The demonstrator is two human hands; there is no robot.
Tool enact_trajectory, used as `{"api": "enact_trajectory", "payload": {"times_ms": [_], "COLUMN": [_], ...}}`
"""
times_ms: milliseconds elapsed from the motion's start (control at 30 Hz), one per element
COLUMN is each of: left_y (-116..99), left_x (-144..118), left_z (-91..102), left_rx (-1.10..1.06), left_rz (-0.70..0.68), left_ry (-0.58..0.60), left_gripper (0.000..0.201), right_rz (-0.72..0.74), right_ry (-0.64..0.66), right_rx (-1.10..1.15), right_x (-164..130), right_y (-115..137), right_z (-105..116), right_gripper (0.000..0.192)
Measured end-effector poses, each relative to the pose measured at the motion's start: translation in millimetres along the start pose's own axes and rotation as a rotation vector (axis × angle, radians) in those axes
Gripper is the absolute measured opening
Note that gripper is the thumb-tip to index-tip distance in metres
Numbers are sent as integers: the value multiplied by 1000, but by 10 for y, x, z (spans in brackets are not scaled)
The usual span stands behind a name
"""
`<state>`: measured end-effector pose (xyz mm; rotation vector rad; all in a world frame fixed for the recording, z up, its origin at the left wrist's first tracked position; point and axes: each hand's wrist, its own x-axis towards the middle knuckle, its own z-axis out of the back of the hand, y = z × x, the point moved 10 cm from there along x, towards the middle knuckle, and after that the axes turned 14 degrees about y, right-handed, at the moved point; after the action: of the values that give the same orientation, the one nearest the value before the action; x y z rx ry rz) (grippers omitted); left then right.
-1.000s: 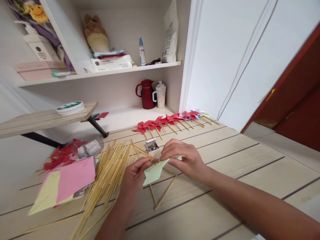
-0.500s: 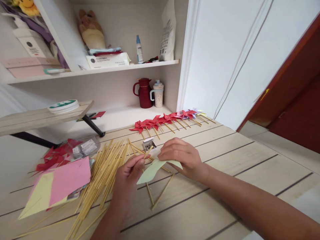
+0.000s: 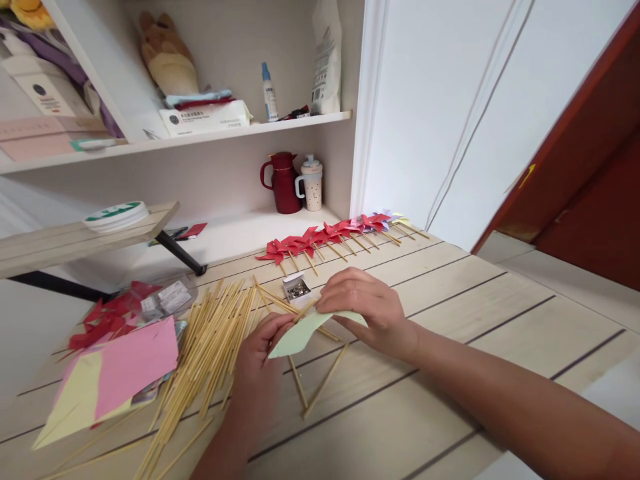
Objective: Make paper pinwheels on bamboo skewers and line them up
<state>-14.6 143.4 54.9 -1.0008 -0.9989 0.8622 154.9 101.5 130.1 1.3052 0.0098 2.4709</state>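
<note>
Above the planked table (image 3: 380,427) by white shelves (image 3: 300,123), left fingers (image 3: 269,325) pinch a stick (image 3: 306,309), right fingers (image 3: 345,300) green paper (image 3: 297,337).

Cannot see the fingertips of the left hand (image 3: 257,343), tucked behind the pale green paper sheet (image 3: 300,333), nor most of the wooden stick (image 3: 305,310) in that grip (all but a short upper end). Hard to make out the thumb tip of the right hand (image 3: 365,307), under the sheet. Cannot follow the 2 forearms (image 3: 490,370) past the bottom and right edges, nor the pink box (image 3: 50,137) past the left. Impossible to count the tiny metal fasteners (image 3: 299,291) in the small open box (image 3: 295,300). Cannot sort out the red paper pieces (image 3: 105,327), partly covered by the clear plastic bag (image 3: 167,300). Cannot read the small print on the white pouch (image 3: 327,67), cropped at the top.
</note>
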Motion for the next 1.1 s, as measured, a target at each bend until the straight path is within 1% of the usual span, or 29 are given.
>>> {"api": "enact_trajectory", "payload": {"times_ms": [300,433,633,800,967,1100], "left_y": [-55,-76,-33,-80,-91,-152], "left_x": [-24,-33,-43,-43,-45,-57], "left_z": [23,9,11,-1,-11,-22], "left_rx": [47,70,42,87,88,104], "left_rz": [-43,-68,-64,-90,-77,-116], "left_ry": [-37,-28,-27,-5,-2,-1], "left_gripper": [12,12,13,14,15,13], "right_rz": [-5,6,18,-15,-28,-19], "right_ry": [1,-12,-13,-36,-60,-56], "right_rx": [-10,-12,-29,-9,-10,-17], "right_x": [21,21,5,-8,-5,4], "right_y": [16,28,38,7,10,31], "right_z": [10,14,-24,-11,16,13], "right_gripper": [14,12,10,12,12,12]}}
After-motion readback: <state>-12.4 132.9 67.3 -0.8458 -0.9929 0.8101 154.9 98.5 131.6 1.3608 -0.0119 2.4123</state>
